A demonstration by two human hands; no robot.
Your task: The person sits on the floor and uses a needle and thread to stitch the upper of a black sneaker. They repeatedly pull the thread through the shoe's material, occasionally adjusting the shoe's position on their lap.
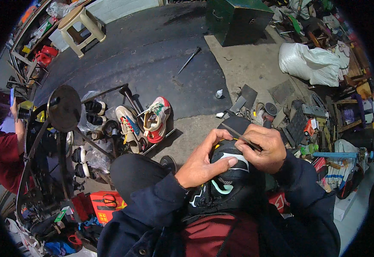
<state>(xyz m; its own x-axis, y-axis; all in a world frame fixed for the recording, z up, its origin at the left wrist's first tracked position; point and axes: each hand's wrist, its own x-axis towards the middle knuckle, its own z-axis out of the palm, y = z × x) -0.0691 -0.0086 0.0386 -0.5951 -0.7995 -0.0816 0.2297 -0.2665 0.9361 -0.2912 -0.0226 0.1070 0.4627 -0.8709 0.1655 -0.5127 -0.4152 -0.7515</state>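
A black shoe [226,173] with white, mint-green and yellow details rests on my lap, its toe pointing away from me. My left hand [206,160] grips the shoe's side, thumb laid over the upper and index finger bent at the toe. Close beside it, my right hand [265,147] is closed on a thin, dark, blade-like strip [235,132] that slants across the toe. Its exact kind does not show. A bit of yellow is visible at the shoe's edge between the two hands.
Two colourful sneakers [156,120] stand on the floor ahead left, near a metal stand with a round plate [65,108]. A person in a dark red sleeve [8,160] is at far left. Scraps and tools lie right, below a white sack [309,64]; a green box [238,19] stands beyond.
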